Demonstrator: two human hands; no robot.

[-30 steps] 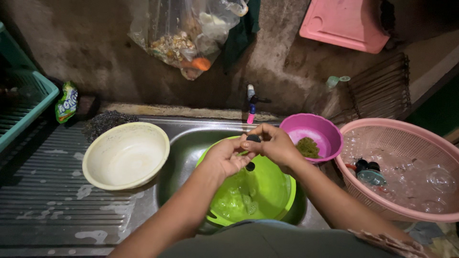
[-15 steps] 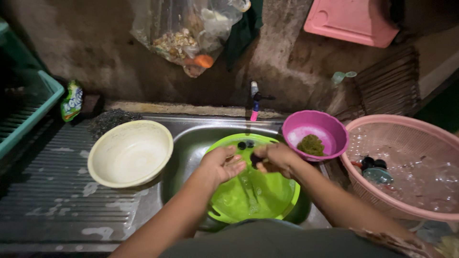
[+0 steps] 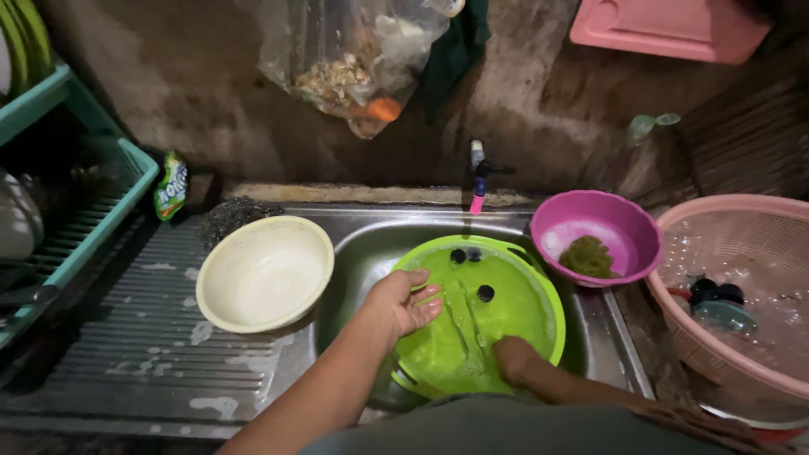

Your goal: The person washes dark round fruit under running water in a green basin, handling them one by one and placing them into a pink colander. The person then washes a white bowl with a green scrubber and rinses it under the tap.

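Green sachet (image 3: 171, 185) beside drying rack (image 3: 93, 215)

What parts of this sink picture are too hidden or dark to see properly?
Head view only:
- Right hand: fingers dip under the water in the green basin, so I can't tell whether it holds anything.
- Pink basket: cut off by the right edge; the dark things inside are blurred by the mesh.
- Dish rack: cut off by the left edge, too dark inside.
- Left hand: open, empty.

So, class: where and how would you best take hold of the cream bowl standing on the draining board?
Probably take the cream bowl by its rim, coming from above on the near-left side. It sits upright and open, its right edge overhangs the sink, and the left hand is close there; the left side has free space.
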